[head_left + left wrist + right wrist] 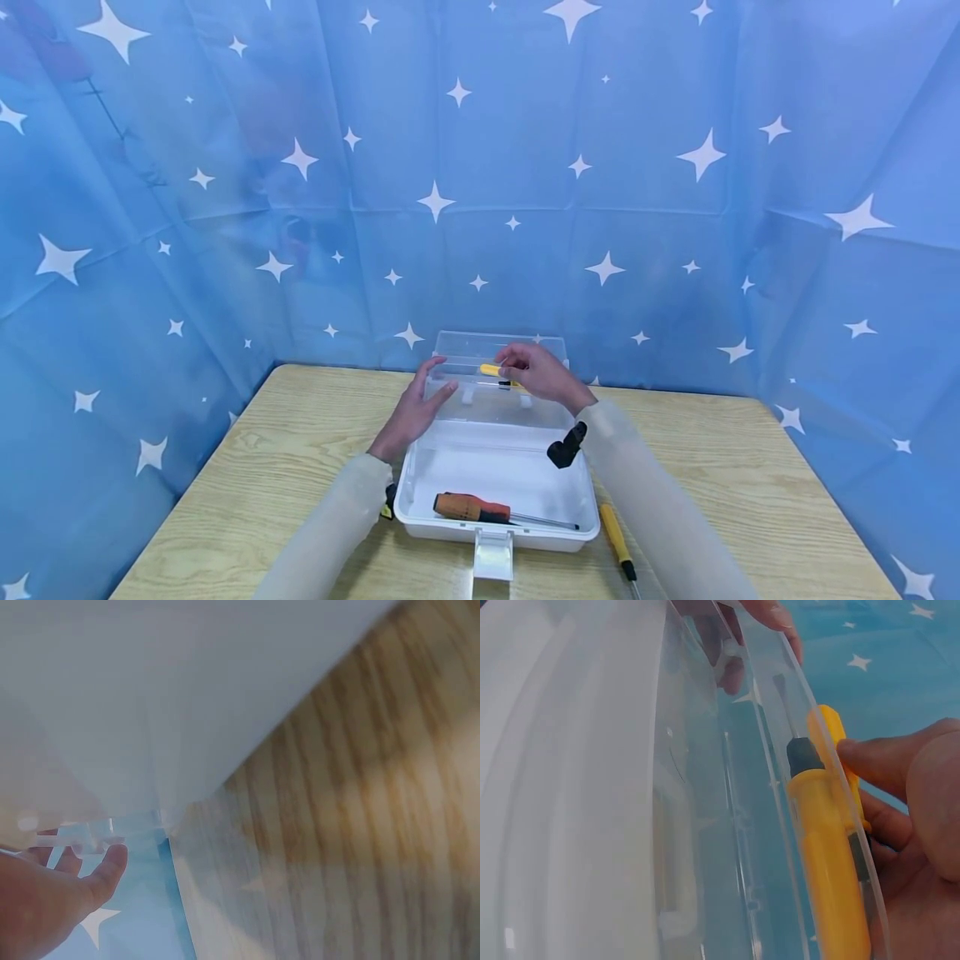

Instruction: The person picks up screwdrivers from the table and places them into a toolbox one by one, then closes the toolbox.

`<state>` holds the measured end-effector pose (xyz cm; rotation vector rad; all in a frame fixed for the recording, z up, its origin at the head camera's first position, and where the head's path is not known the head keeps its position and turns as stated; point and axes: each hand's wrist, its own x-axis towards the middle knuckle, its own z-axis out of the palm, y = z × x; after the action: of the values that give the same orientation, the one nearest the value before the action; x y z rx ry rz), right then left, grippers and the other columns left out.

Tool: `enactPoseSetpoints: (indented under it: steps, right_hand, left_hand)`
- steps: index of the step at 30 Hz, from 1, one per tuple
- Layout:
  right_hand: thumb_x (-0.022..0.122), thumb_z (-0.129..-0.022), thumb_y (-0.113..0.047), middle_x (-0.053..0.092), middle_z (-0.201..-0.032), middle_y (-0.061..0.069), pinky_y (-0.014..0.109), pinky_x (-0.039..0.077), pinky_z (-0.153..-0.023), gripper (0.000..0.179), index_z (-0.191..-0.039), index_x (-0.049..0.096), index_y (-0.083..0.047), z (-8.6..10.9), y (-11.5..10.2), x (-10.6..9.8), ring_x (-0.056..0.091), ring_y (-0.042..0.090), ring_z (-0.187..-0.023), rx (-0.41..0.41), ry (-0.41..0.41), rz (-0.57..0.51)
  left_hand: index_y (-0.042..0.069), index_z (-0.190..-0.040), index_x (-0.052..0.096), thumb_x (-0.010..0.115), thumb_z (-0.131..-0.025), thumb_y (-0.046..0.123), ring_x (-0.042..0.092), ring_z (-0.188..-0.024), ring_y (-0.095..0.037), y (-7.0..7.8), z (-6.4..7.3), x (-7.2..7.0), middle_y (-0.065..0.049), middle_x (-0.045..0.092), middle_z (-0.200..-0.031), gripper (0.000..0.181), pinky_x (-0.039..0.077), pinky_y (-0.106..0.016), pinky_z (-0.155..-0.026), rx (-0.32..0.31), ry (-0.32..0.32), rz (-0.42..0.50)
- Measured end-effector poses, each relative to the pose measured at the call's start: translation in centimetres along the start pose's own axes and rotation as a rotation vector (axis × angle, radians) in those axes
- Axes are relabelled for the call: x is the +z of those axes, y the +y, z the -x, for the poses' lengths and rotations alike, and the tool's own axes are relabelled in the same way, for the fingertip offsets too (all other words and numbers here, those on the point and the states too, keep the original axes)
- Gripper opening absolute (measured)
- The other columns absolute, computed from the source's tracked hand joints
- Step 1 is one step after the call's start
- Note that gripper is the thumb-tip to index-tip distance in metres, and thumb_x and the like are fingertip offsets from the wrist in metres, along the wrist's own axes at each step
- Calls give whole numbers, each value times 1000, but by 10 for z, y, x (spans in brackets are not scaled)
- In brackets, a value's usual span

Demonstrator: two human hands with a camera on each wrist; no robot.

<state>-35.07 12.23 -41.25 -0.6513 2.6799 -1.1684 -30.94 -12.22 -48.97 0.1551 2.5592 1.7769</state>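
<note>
A white toolbox (487, 454) stands open with its clear lid (480, 408) tilted up at the back. My left hand (414, 408) grips the lid's left end, fingers and thumb on either side of the clear plastic. At the lid's right part, my right hand (542, 373) pinches a yellow-handled screwdriver (826, 724) between thumb and fingers. A second yellow-handled screwdriver (829, 855), with a black collar, lies in the lid's clear compartment beside it. Down in the box, at the front, are an orange-handled screwdriver (456, 506) and a red-handled tool (491, 508) partly behind it.
Right of the box, another yellow-handled screwdriver (615, 533) lies on the wooden table (315, 433). A black and yellow object (387, 504) shows partly behind my left sleeve. The box's front latch (492, 557) hangs down. A starry blue curtain (510, 233) surrounds the table.
</note>
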Motion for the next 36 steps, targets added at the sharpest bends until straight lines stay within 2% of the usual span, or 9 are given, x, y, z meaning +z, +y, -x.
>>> enactPoseSetpoints:
  steps: [13,18,24,29,36]
  right_hand:
    - [62,-98,-11,67,-105,4,36,55,-83,16,-114,67,-13,1,1,-1,61,18,-90,-34,-3,18]
    - [62,-98,-10,68,-103,4,35,55,-83,16,-113,67,-12,2,1,-1,60,18,-89,-43,-6,21]
    - [63,-97,-9,68,-102,4,34,54,-82,17,-114,67,-10,3,0,0,59,18,-88,-40,-4,17]
    - [63,-98,-10,68,-102,4,35,54,-82,17,-114,67,-10,3,0,1,60,19,-88,-28,-2,19]
    - [63,-98,-11,68,-102,3,35,54,-81,18,-116,66,-11,4,2,1,61,17,-88,-42,-5,28]
  left_hand:
    - [48,-147,30,55,-89,70,37,-142,-39,2,2,-1,-3,22,-164,67,39,-65,-105,20,-4,6]
    - [49,-147,30,55,-93,63,37,-142,-40,2,1,-1,-3,22,-163,62,39,-66,-105,20,-4,12]
    - [48,-147,30,55,-95,59,44,-136,-41,2,1,-1,-4,23,-163,59,45,-63,-100,15,-6,14]
    - [46,-148,30,56,-96,57,43,-138,-41,2,1,-2,-4,23,-163,59,43,-64,-101,21,-1,12]
    - [48,-147,30,55,-88,71,44,-137,-41,1,2,-1,-4,25,-163,68,45,-64,-100,14,-2,8]
